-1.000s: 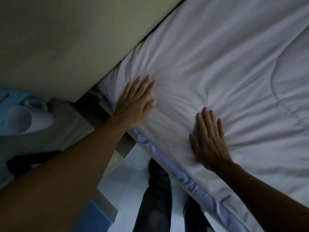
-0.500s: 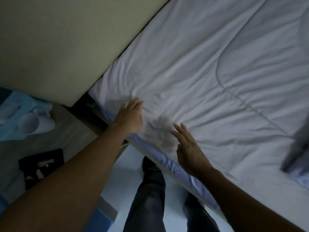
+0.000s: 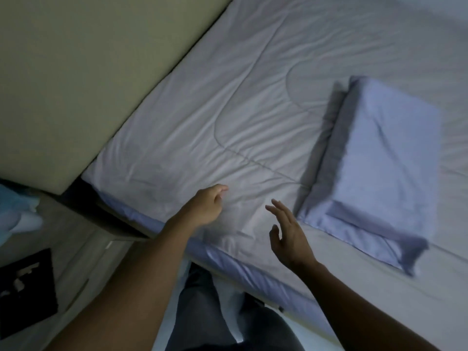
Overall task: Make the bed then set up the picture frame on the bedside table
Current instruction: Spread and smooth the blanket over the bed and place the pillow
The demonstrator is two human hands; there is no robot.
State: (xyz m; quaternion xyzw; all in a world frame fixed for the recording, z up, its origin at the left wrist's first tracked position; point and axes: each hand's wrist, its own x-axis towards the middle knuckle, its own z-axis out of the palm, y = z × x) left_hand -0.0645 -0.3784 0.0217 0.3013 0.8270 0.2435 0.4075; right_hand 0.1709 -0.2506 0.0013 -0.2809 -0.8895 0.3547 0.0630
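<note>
A white quilted blanket [image 3: 228, 117] covers the bed, with a blue sheet edge [image 3: 228, 264] showing along the near side. A blue pillow [image 3: 379, 168] lies flat on the blanket at the right. My left hand [image 3: 205, 206] hovers over the blanket near the bed's edge, fingers loosely curled and holding nothing. Just to its right, my right hand [image 3: 288, 236] is raised above the blanket with fingers spread, a little left of the pillow. A black picture frame [image 3: 25, 292] lies flat on the bedside table [image 3: 73, 239] at the lower left.
The beige headboard [image 3: 88, 67] fills the upper left. Light blue and white items [image 3: 15, 214] sit at the table's far left edge. My legs [image 3: 202, 312] stand on the pale floor against the bed's side.
Both hands have lifted off the blanket, where they lay flat a second ago. The view has swung right, bringing the blue pillow into sight.
</note>
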